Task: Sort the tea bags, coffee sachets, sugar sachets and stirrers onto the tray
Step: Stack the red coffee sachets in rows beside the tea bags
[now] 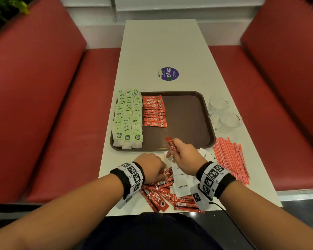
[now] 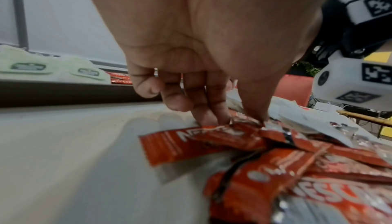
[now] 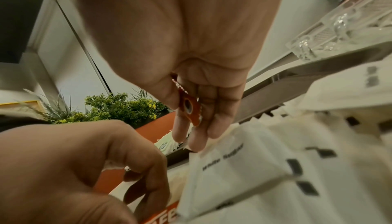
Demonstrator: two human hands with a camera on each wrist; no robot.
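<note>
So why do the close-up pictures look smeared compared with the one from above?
Head view: sharp, though the table edges bow. Left wrist view: the nearest coffee sachets are blurred. Right wrist view: the sugar sachets are soft, their print hardly readable.

You have a dark brown plastic tray [image 1: 188,114] on an off-white counter [image 1: 161,46], pale green paper tea bags [image 1: 127,118] with dark green logos, red foil coffee sachets [image 1: 154,110] lettered in white, white paper sugar sachets [image 1: 182,184] printed black, red-and-white striped stirrers [image 1: 231,156], and red padded benches [image 1: 34,105].
</note>
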